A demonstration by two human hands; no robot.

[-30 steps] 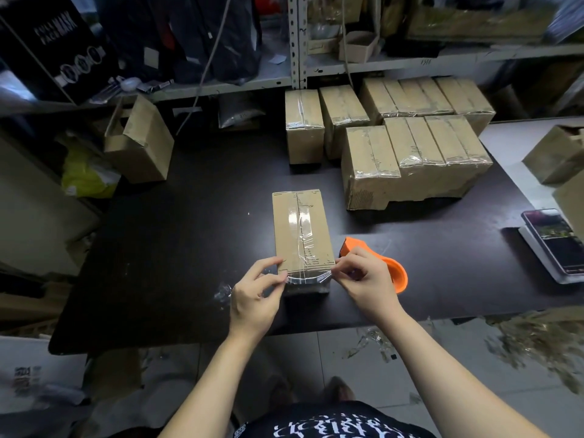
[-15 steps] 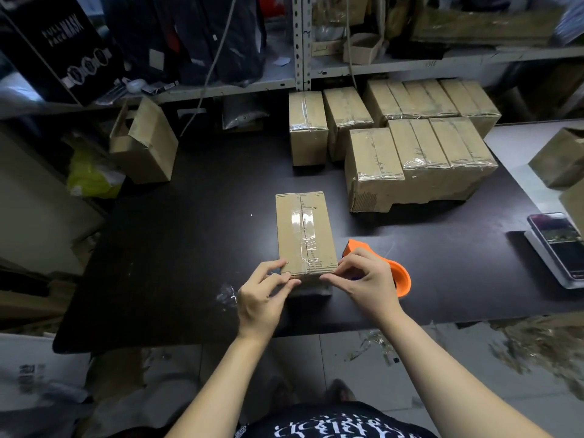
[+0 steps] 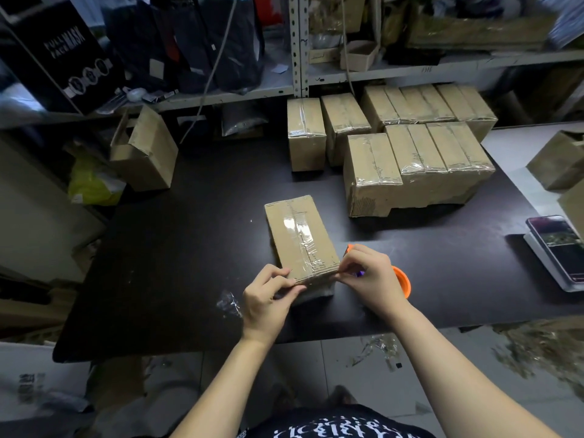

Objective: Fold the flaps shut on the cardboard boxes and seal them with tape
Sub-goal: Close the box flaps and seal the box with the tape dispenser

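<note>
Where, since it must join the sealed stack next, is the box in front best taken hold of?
Take the box across its two long sides near the middle, from above: it lies flat and narrow, with those sides standing free there.

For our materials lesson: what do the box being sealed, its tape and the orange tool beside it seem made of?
Box: matte brown cardboard, dull and fibrous-looking. Tape: clear glossy plastic film; it glints and wrinkles. Orange tool: probably smooth plastic, mostly hidden.

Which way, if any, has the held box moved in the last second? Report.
Yes. The box turned slightly: its far end swung left, away from the stack of sealed boxes.
</note>
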